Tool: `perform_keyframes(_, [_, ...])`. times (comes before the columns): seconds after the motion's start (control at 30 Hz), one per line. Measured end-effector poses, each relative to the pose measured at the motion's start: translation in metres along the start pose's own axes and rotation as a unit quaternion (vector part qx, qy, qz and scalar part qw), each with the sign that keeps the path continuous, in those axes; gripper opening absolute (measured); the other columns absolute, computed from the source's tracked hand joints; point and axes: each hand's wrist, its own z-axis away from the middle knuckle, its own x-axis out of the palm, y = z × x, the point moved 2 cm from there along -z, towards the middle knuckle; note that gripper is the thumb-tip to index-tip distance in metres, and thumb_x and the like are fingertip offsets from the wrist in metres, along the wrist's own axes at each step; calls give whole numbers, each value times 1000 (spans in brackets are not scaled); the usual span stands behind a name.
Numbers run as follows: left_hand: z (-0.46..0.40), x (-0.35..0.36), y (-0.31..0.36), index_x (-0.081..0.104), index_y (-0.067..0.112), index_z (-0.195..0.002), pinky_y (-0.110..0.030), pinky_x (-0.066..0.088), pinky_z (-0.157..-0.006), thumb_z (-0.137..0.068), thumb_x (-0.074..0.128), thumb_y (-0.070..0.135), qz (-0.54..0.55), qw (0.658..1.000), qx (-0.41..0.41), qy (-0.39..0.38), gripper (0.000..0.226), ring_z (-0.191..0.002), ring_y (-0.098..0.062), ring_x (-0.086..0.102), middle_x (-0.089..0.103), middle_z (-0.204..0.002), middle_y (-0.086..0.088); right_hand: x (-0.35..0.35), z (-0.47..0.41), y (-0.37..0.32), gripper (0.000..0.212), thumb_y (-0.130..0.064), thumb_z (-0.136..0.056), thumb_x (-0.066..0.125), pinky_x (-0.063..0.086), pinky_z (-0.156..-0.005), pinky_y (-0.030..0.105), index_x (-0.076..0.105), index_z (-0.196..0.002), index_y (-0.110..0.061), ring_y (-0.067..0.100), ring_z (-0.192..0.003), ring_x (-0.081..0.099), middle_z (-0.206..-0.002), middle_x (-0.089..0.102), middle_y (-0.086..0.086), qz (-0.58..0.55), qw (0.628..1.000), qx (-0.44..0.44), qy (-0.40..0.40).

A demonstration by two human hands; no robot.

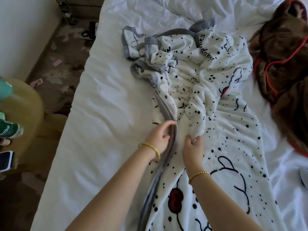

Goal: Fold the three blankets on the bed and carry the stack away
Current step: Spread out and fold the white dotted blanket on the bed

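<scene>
White spotted blanket (216, 100) with the grey border is sprawled lengthwise down the middle of the bed (103, 100), far end all bunched up. Head cam: left hand (160, 137) has its grip curled round the grey edge strip, right hand (193, 150) just beside it, grip pinching a fold of the white fleece. Brown blanket (281, 52) with red trim sits crumpled at the right side. Bottles (10, 130) off to the left.

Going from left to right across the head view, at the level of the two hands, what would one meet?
Green bottle → bare white sheet → left hand on the grey border → right hand gripping the white spotted blanket → brown blanket.
</scene>
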Motion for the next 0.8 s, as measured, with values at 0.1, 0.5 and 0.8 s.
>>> perform_keyframes(0.1, [-4,15,0,32,19,-138,-33,47,-96,-86,63,28,-32,994,-73,74,61,-116,-22,54,48,-133,-5,-1,0,2,20,-22,-95,42,45,-60,33,45,-95,-2,21,-68,49,-75,49,3,1,1000,15,-2])
perform_keyframes(0.5, [-5,-108,-91,53,-11,-119,-42,43,-98,-93,41,8,53,857,-357,367,34,-113,-41,54,55,-122,-32,2,-11,-24,28,-40,-95,40,40,-46,21,40,-76,-19,10,-54,43,-65,43,-4,-40,998,32,-46])
perform_keyframes(0.8, [-19,-105,-59,51,-2,-117,-43,39,-92,-91,47,9,-119,902,-182,373,29,-110,-37,48,52,-117,-26,77,23,-84,55,-28,-97,40,44,-76,23,18,-148,-27,17,-99,57,-117,59,4,212,847,-160,-460])
